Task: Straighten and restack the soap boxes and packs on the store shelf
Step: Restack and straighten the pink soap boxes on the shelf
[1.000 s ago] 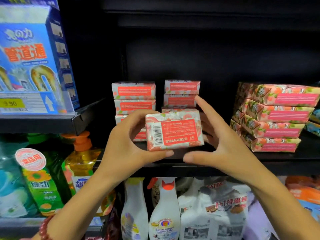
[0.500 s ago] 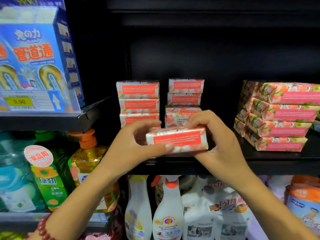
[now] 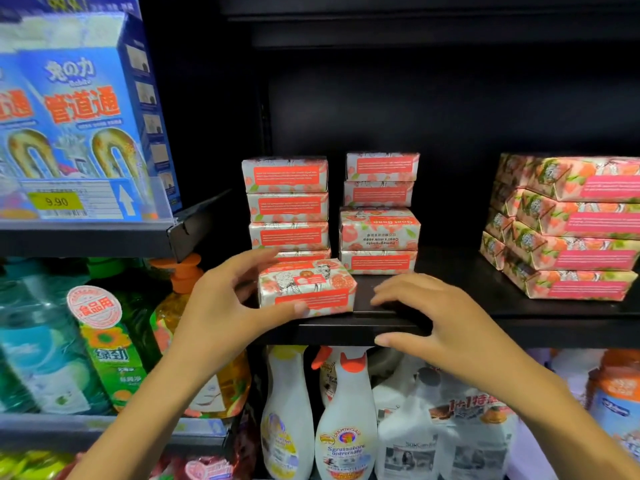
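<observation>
Altogether nine soap boxes, two hands.

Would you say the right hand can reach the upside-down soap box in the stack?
Probably yes: the right hand is empty with bare shelf before the upside-down box, though two boxes rest on it.

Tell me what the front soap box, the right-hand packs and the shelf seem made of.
Front soap box: probably printed paper wrap, matte, with crisp folded edges at its ends.
Right-hand packs: glossier wrap, film or coated paper, judging by sheen and folded angled corners.
Shelf: black, smooth, likely painted metal, given its thin straight lip.
</observation>
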`<state>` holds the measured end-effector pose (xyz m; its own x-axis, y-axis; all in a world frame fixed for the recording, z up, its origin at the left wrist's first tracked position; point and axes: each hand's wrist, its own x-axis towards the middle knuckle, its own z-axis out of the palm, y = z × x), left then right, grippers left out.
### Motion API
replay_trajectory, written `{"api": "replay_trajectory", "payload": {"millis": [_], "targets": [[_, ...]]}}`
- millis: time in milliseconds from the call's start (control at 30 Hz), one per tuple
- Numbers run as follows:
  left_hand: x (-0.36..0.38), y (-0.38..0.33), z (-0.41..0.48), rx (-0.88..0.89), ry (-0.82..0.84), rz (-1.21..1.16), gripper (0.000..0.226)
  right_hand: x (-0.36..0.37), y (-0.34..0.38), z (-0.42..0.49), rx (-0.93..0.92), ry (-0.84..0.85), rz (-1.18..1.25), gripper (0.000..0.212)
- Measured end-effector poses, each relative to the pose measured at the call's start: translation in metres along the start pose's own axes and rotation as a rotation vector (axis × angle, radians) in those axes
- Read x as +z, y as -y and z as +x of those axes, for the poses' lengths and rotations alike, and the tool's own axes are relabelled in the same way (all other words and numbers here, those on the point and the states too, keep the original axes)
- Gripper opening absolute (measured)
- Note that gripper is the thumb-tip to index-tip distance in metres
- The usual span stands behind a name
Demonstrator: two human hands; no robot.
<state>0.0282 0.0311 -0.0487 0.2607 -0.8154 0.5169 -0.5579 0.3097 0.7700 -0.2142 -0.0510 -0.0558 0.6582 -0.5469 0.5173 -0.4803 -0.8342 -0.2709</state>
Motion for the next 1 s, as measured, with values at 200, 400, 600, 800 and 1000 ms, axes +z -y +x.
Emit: {"api": "replay_trajectory", "payload": {"millis": [200,400,600,800,1000], "targets": [[0.009,-0.014,-0.005,0.281,-0.097,0.448,0.056,0.002,0.0,-0.004,-0.018,-0.006,-0.068,0.034],[0.014,-0.018,-0.001,0.375,-0.035,0.595,0.029,0.002,0.0,-0.005,-0.007,0.017,-0.087,0.035],[0.006,-0.012,0.005,0.339,-0.041,0.597,0.027,0.001,0.001,-0.006,-0.002,0.018,-0.102,0.035],[0.007,-0.009,0.011,0.322,-0.026,0.563,0.029,0.001,0.002,-0.006,-0.002,0.012,-0.094,0.035],[0.009,-0.007,0.02,0.288,-0.01,0.557,0.031,0.001,0.002,-0.007,-0.018,0.006,-0.088,0.034]]}}
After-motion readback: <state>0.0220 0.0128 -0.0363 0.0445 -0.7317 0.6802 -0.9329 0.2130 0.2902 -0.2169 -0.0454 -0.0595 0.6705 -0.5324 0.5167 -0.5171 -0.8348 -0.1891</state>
